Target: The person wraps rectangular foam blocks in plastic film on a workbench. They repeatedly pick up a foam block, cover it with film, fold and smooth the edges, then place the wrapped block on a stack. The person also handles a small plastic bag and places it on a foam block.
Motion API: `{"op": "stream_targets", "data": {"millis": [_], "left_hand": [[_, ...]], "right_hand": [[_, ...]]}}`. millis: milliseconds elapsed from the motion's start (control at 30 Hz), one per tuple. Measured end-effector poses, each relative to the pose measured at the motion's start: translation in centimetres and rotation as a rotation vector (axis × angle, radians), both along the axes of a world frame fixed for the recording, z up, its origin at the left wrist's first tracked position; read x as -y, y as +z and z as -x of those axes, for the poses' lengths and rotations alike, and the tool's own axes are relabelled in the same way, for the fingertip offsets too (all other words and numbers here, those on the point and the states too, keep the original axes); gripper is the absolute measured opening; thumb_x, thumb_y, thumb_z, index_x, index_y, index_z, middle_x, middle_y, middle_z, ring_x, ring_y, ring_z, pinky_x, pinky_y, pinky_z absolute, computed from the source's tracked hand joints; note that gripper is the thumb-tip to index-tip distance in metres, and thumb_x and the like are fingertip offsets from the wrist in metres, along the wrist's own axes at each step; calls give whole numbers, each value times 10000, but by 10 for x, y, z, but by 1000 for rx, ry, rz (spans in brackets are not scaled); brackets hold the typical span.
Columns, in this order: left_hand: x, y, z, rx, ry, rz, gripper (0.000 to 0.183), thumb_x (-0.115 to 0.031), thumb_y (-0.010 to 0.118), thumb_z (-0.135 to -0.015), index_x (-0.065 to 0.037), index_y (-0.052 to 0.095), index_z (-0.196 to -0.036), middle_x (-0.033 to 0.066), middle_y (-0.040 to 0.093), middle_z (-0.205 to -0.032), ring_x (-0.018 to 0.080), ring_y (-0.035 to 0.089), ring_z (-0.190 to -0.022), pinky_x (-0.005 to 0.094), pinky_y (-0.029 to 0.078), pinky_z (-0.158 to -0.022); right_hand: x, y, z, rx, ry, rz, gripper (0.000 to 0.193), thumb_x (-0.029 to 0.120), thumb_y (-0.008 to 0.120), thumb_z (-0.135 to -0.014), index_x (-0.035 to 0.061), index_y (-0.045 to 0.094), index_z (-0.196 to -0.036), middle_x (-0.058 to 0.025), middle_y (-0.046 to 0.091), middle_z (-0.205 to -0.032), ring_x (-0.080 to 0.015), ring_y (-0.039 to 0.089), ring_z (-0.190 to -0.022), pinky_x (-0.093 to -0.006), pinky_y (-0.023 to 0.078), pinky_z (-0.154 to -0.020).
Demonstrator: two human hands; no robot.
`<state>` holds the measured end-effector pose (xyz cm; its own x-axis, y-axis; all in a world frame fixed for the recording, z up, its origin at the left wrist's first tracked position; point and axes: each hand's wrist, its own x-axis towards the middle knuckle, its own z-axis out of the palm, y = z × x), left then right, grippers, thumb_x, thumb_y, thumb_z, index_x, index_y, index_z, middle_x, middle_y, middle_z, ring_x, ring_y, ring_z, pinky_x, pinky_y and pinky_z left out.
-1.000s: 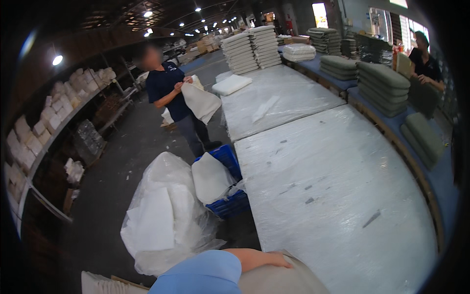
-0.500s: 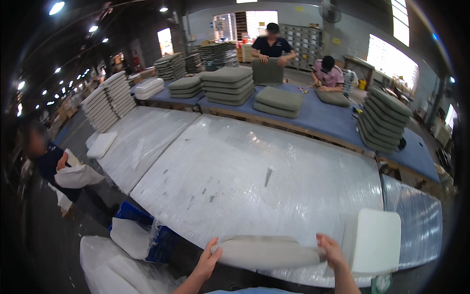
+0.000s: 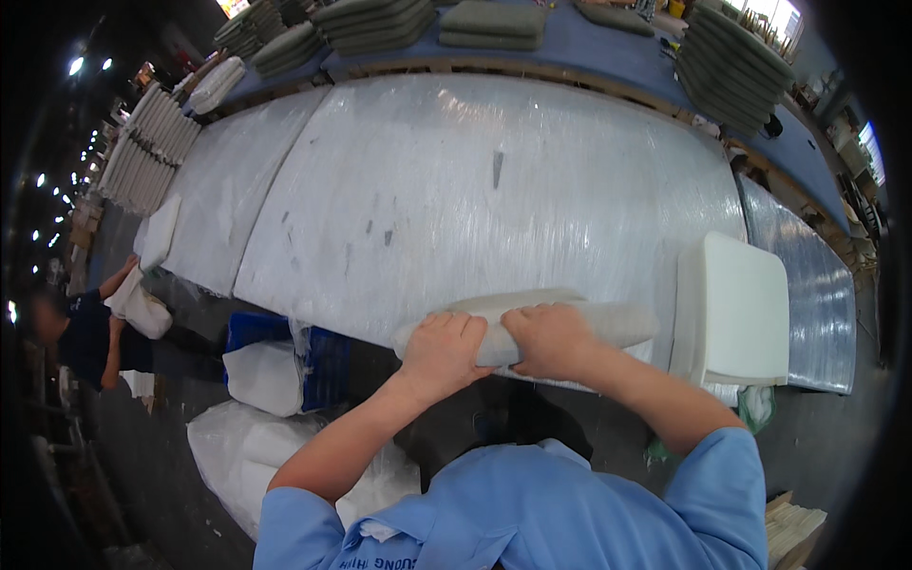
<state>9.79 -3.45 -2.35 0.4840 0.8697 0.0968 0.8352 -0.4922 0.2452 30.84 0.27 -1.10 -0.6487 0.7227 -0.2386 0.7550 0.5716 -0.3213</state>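
1. My left hand (image 3: 442, 350) and right hand (image 3: 551, 340) sit side by side, both clenched over the pale cushion pad (image 3: 608, 323).
2. The pad lies flat at the near edge of the plastic-covered table (image 3: 475, 190).
3. At three o'clock of the pad, a white foam block (image 3: 736, 309) lies just beside it.

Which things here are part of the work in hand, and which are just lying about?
In hand:
- pale cushion, at the table's near edge
- left hand and right hand, both gripping it
- plastic-covered table

Lying about:
- white foam slab
- stacks of grey cushions
- blue crate
- white bags on the floor
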Motion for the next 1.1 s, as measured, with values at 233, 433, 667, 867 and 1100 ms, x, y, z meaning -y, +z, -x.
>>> {"op": "stream_targets", "data": {"millis": [233,433,667,867,1100], "left_hand": [[-6,-4,24,192,-26,-302,554,-478,853,-713,-54,681,-1026,100,699,-977,274,670,-889,393,486,-821],[31,-30,41,428,184,-168,343,-332,737,-874,-28,691,-1027,141,709,-1023,319,667,-920,416,494,-865],[95,-76,50,568,643,588,419,-288,702,-942,-67,686,-1297,215,610,-1385,395,582,-1303,425,427,-1127],[33,-116,56,363,684,1084,932,-549,718,-894,-172,305,-1640,321,466,-1512,441,503,-1390,450,406,-1151],[-43,-179,27,69,964,1167,1256,-691,731,-810,-17,86,-1650,340,545,-1440,441,569,-1327,447,448,-1106]], "right_hand": [[-8,3,-116,-107,-58,-250,561,382,878,-720,59,635,-1109,-144,708,-1093,-371,667,-1086,-483,503,-963],[20,-31,-190,-577,-371,234,551,387,707,-936,24,622,-1342,-213,595,-1419,-381,564,-1313,-448,404,-1137],[46,-74,-181,-417,-957,909,816,378,708,-962,14,352,-1599,-256,368,-1627,-341,315,-1540,-404,264,-1244],[-18,-143,-161,-63,-985,945,1175,563,756,-860,-39,110,-1634,-327,486,-1504,-412,546,-1357,-422,432,-1140],[-68,-208,-143,145,-1009,830,1144,653,726,-836,-104,250,-1550,-348,611,-1320,-433,654,-1193,-434,521,-1031]]}}
